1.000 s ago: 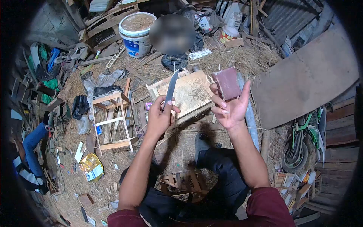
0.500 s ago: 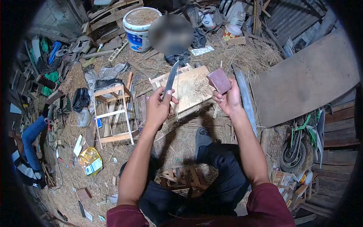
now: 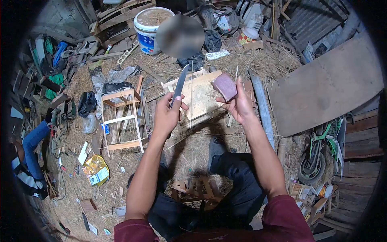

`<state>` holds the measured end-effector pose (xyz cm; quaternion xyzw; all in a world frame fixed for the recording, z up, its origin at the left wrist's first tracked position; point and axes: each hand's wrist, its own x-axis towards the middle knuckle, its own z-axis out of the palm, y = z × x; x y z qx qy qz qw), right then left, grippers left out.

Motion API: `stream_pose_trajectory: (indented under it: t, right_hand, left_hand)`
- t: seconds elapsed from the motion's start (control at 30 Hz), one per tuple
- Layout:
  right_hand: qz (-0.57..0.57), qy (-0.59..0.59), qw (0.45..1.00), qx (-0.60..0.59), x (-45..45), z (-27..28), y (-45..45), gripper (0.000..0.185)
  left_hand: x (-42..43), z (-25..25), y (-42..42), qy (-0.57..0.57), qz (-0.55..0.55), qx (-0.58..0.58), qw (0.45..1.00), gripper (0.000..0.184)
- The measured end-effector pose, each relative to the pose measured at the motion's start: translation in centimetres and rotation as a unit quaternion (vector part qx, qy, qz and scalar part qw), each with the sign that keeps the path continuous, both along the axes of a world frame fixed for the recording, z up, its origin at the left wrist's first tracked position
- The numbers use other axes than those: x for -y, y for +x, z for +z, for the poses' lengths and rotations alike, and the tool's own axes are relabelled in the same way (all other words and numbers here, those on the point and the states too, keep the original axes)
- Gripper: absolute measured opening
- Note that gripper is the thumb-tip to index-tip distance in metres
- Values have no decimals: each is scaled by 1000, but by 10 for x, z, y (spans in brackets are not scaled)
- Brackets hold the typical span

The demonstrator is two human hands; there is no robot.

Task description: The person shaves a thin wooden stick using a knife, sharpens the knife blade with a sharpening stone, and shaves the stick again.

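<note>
My left hand (image 3: pixel 169 111) grips a knife (image 3: pixel 180 84) by its handle, the long grey blade pointing up and away. A thin pale stick (image 3: pixel 191 94) stands upright by those fingers; whether they hold it I cannot tell. In my right hand (image 3: pixel 241 105) is a reddish-purple block that looks like a sharpening stone (image 3: pixel 225 87), held between thumb and fingers with its broad face turned up. Knife and stone are apart. Beyond and below both hands is a low wooden bench (image 3: pixel 205 90) with shavings on its top.
A small wooden frame (image 3: pixel 121 120) stands on the left. At the back are a large bucket (image 3: pixel 147 40) and a paint can (image 3: pixel 248 35). A big board (image 3: pixel 326 86) leans on the right, near a green motorbike (image 3: pixel 318 155). Another person's blue-clad leg (image 3: pixel 35 145) shows far left.
My right hand has moved slightly left and turned the stone. My left hand has shifted a little left with the knife, whose blade now leans slightly more to the left.
</note>
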<state>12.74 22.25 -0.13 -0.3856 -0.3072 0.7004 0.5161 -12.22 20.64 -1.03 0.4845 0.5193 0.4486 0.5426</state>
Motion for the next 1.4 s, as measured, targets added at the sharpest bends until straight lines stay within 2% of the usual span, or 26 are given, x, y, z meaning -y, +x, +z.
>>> stream_pose_trajectory:
  t: [0.07, 0.17, 0.37, 0.47, 0.67, 0.87, 0.97, 1.0, 1.07, 1.1, 1.2, 1.27, 1.4]
  right_hand:
    - [-9, 9, 999, 42, 2, 7, -9, 61]
    - [39, 13, 999, 8, 3, 9, -10, 48]
    - [61, 68, 995, 30, 6, 12, -12, 42]
    - [52, 30, 997, 38, 10, 19, -19, 41]
    - [69, 32, 997, 3, 4, 14, -23, 41]
    - [60, 49, 997, 15, 1, 11, -25, 40]
    - [-19, 76, 993, 94, -1, -2, -35, 46]
    - [-39, 107, 973, 199, 4, 4, -45, 47]
    - [-82, 166, 897, 401, 19, 23, -69, 51]
    - [-99, 219, 871, 428, 18, 19, -76, 53]
    - [-96, 352, 758, 541, 25, 21, -77, 52]
    - [-92, 339, 770, 532, 24, 18, -76, 53]
    - [-120, 361, 739, 556, 20, 16, -78, 50]
  left_hand:
    - [-2, 0, -2, 2, -15, -30, 999, 24]
    - [-1, 4, 0, 5, -15, -36, 999, 23]
    - [-2, 1, -2, 1, -19, -44, 999, 23]
    - [1, 10, 1, 3, -6, -55, 998, 23]
    - [-3, 10, -7, -11, 5, -30, 999, 22]
    - [-5, 7, -11, -2, 1, -49, 999, 24]
    - [-7, -5, -12, 29, 18, -80, 996, 34]
    - [-5, -2, -12, 4, 9, -24, 1000, 37]
    - [2, 10, -8, -45, -11, 87, 995, 44]
    - [3, 19, -8, -85, -20, 101, 991, 51]
    - [2, 10, -4, -140, -52, 224, 963, 54]
    - [6, 13, -2, -152, -76, 222, 960, 56]
    - [11, 20, 3, -179, -114, 200, 957, 53]
